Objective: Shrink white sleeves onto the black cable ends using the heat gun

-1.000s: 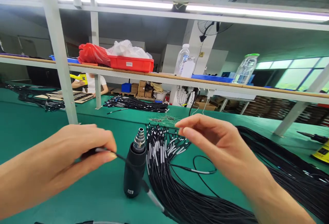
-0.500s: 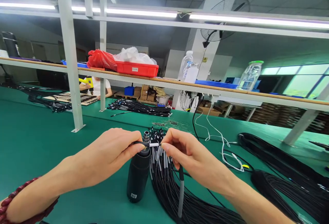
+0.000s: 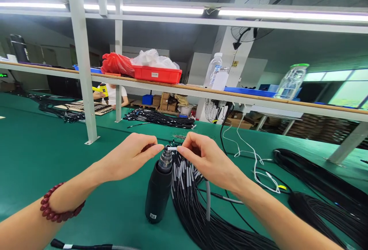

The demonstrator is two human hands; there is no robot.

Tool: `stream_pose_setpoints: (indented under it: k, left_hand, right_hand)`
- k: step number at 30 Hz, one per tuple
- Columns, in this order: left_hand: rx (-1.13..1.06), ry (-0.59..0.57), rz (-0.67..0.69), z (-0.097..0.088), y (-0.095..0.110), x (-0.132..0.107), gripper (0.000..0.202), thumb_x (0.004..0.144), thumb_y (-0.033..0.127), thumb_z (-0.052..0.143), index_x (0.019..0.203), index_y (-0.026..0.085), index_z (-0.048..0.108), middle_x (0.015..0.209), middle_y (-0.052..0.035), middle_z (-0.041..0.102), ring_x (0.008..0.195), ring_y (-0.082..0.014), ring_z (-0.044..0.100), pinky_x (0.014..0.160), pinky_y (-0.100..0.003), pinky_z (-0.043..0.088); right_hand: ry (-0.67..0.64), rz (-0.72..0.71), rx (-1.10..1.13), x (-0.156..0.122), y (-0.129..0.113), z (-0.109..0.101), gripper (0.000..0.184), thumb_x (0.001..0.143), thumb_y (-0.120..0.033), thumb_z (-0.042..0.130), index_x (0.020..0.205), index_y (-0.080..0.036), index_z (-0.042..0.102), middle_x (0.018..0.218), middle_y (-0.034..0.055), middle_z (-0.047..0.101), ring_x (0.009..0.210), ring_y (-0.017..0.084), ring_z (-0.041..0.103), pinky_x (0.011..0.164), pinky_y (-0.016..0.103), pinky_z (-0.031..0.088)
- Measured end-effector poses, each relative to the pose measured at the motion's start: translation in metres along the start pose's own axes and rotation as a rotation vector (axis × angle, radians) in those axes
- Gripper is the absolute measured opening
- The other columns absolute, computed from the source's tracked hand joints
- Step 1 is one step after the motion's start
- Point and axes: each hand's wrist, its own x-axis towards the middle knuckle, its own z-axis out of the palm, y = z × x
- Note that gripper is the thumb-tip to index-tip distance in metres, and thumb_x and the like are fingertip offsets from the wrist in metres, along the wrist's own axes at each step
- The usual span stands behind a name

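Fingers (image 3: 153,147) pinching, apparently, a white-sleeved cable end (image 3: 171,148) above a ribbed metal nozzle (image 3: 165,160)

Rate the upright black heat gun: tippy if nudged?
Probably tippy: the black heat gun stands tall on a narrow base, so a push near the top could topple it. Its smooth round body would likely roll once down. The metal nozzle may make it somewhat top-heavy.

Bright, even factory light from overhead

Fluorescent tubes (image 3: 161,10) glare white across the top of the frame, windows (image 3: 343,75) wash out at the right edge (shadows on the green bench mat (image 3: 71,173) stay faint), and the wide lens bends the shelf rail (image 3: 230,98) near the edges
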Motion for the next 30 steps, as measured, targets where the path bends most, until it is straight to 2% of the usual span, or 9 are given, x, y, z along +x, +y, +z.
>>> stream_pose_setpoints:
  k: [9, 30]
  left_hand:
    - [-0.032, 0.043, -0.007, 0.004, -0.012, 0.017, 0.048, 0.100, 0.046, 0.031, 0.060, 0.020, 0.036, 0.057, 0.0056, 0.038, 0.055, -0.0117, 0.032, 0.053, -0.027, 0.025]
    - [-0.030, 0.046, -0.026, 0.008, -0.020, 0.023, 0.040, 0.094, 0.043, 0.040, 0.061, 0.020, 0.038, 0.058, 0.0057, 0.039, 0.057, -0.0119, 0.034, 0.054, -0.026, 0.026]
  right_hand:
    - [-0.008, 0.027, -0.015, 0.014, 0.011, 0.005, 0.026, 0.088, -0.028, 0.057, 0.065, -0.019, 0.047, 0.060, -0.0056, 0.044, 0.056, 0.010, 0.035, 0.050, 0.025, 0.027]
    - [-0.022, 0.045, -0.029, 0.019, 0.018, 0.008, 0.026, 0.086, -0.027, 0.058, 0.064, -0.019, 0.046, 0.058, -0.0060, 0.044, 0.054, 0.010, 0.035, 0.050, 0.025, 0.026]
